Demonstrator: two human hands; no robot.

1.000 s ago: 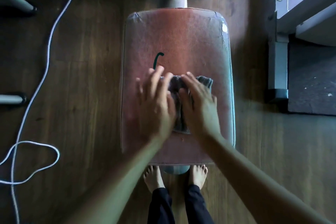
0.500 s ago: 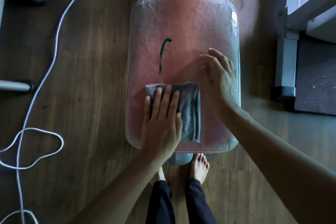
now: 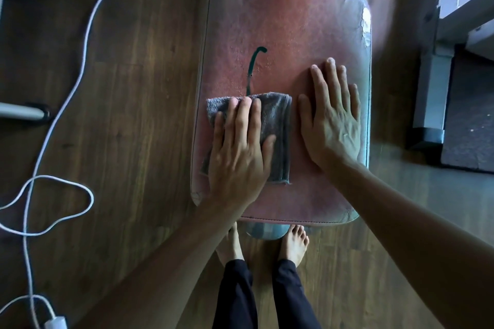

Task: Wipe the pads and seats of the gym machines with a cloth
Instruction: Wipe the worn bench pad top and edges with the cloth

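"Over by the near left edge of the worn red padded seat (image 3: 294,21), what was the left hand (image 3: 240,147) doing?"

"Lying flat on the folded grey terry cloth (image 3: 279,115), fingers straight, thumb out. It pressed down and gripped nothing. I'd say it lay flat so the whole palm could drive the cloth."

"And the right hand (image 3: 331,120)?"

"Open too, palm down on the bare seat just beside the cloth, toward the right edge, holding nothing. It looked like a brace for the person leaning over."

"Why start there?"

"A dark green curved mark (image 3: 252,67) ran down the seat's middle to the cloth's far edge. I judged that was the next target."
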